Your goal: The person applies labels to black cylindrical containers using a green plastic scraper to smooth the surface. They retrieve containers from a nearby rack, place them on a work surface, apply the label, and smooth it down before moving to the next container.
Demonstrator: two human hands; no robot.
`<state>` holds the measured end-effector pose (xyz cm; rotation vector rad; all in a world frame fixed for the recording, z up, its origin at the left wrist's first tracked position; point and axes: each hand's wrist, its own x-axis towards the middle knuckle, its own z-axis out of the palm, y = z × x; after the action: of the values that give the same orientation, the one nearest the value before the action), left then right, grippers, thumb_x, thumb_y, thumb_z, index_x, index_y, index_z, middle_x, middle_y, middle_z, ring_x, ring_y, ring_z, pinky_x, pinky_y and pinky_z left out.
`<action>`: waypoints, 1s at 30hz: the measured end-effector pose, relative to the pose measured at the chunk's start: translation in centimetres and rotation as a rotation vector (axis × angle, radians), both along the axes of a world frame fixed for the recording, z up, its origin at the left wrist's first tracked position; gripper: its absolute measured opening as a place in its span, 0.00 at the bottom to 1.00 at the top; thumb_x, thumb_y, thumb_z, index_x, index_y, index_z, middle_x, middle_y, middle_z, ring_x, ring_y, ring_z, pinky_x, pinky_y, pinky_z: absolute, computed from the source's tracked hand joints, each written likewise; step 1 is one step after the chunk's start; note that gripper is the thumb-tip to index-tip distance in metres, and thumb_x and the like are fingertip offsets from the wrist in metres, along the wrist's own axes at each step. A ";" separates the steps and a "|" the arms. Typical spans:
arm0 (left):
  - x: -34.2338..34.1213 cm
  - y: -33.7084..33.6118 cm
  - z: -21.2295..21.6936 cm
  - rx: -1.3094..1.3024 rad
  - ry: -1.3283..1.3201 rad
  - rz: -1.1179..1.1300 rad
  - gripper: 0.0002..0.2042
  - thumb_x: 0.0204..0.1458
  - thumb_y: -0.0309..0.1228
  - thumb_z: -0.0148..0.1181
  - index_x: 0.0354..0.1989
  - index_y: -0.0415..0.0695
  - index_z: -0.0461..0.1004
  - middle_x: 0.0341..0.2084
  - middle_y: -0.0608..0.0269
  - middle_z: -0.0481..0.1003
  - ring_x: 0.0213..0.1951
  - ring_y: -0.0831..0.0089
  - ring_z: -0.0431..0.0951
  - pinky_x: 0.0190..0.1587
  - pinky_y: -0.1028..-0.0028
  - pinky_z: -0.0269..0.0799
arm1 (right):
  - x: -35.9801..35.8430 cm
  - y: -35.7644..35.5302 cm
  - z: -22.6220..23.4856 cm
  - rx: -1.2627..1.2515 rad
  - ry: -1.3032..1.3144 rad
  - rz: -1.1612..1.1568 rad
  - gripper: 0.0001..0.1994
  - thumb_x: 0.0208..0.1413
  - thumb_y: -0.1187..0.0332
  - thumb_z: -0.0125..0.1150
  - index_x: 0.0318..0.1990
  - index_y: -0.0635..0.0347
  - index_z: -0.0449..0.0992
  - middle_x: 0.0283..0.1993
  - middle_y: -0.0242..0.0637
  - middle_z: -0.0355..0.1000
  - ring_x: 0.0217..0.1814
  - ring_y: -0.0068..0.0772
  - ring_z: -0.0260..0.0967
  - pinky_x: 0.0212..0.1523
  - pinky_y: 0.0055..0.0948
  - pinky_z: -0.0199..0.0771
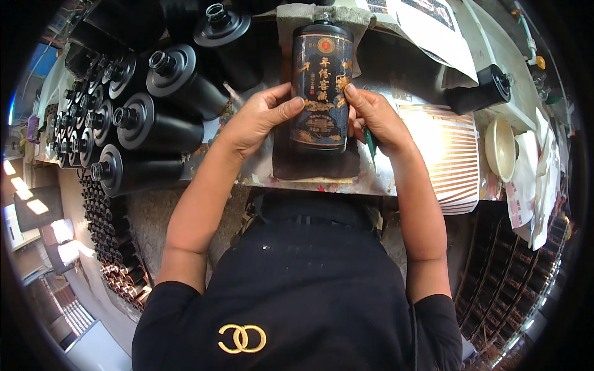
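Observation:
A black bottle [321, 74] with a dark label printed in gold lies on its side on a dark cloth pad [315, 166] in the middle of the bench. My left hand [261, 120] grips its left flank, thumb pressed on the label. My right hand [374, 117] presses the label's right edge with thumb and fingers and also holds a thin green tool [370, 145] that points down from the palm.
Several plain black bottles [154, 127] lie stacked on their sides at the left. A sheet of gold striped labels [448, 154] lies at the right, with a white bowl [500, 148], another black bottle [479, 94] and paper sheets [427, 25] beyond.

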<state>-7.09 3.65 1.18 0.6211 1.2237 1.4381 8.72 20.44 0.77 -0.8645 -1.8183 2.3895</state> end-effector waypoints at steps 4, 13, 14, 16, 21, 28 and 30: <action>0.0 -0.2 -0.4 0.013 -0.002 -0.001 0.26 0.53 0.39 0.63 0.56 0.36 0.66 0.48 0.64 0.73 0.51 0.77 0.70 0.58 0.77 0.61 | -0.1 -0.1 0.0 0.045 -0.015 0.012 0.23 0.59 0.46 0.52 0.27 0.58 0.72 0.16 0.25 0.65 0.15 0.14 0.60 0.16 0.13 0.59; -0.1 -0.3 -0.4 0.042 -0.004 -0.007 0.29 0.52 0.39 0.64 0.59 0.35 0.64 0.50 0.63 0.72 0.52 0.77 0.69 0.58 0.76 0.61 | 0.0 0.1 -0.2 0.056 -0.014 0.014 0.28 0.54 0.40 0.56 0.26 0.61 0.76 0.16 0.27 0.66 0.17 0.16 0.63 0.19 0.15 0.61; -0.2 -0.2 -0.4 0.048 -0.003 -0.016 0.30 0.52 0.39 0.64 0.59 0.35 0.63 0.50 0.63 0.72 0.52 0.77 0.69 0.58 0.76 0.61 | 0.0 0.2 -0.2 0.057 -0.018 0.019 0.28 0.53 0.39 0.56 0.27 0.62 0.76 0.16 0.27 0.65 0.17 0.16 0.62 0.19 0.15 0.61; -0.4 -0.3 -0.4 0.036 0.016 -0.027 0.34 0.51 0.40 0.65 0.61 0.33 0.60 0.53 0.60 0.69 0.54 0.75 0.68 0.59 0.75 0.60 | 0.2 0.0 0.1 -0.086 -0.058 -0.148 0.30 0.51 0.38 0.56 0.30 0.63 0.76 0.16 0.27 0.65 0.17 0.16 0.62 0.19 0.16 0.61; 0.8 -1.1 -1.4 -0.039 0.042 0.081 0.45 0.46 0.44 0.68 0.65 0.28 0.49 0.60 0.46 0.61 0.61 0.64 0.62 0.62 0.70 0.57 | 3.6 0.2 0.6 -0.482 0.100 -0.442 0.20 0.58 0.49 0.53 0.38 0.59 0.73 0.28 0.30 0.71 0.28 0.24 0.70 0.31 0.25 0.71; 1.7 -1.7 -0.8 0.017 0.149 0.088 0.47 0.43 0.42 0.70 0.65 0.27 0.49 0.61 0.41 0.58 0.65 0.59 0.56 0.65 0.68 0.50 | 3.9 -3.4 7.2 0.529 0.223 0.011 0.14 0.49 0.75 0.63 0.43 0.62 0.70 0.39 0.34 0.70 0.43 0.27 0.68 0.45 0.25 0.69; 1.8 -1.9 -1.2 0.020 0.141 0.084 0.47 0.43 0.42 0.70 0.65 0.27 0.49 0.62 0.42 0.58 0.65 0.59 0.56 0.65 0.68 0.49 | 2.9 -3.4 7.8 0.849 0.231 0.136 0.12 0.47 0.74 0.63 0.41 0.62 0.73 0.39 0.40 0.71 0.42 0.39 0.71 0.44 0.29 0.69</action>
<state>-5.25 1.77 -0.03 0.7010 1.3610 1.4982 11.64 17.07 8.61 -0.3545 -2.4798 1.3980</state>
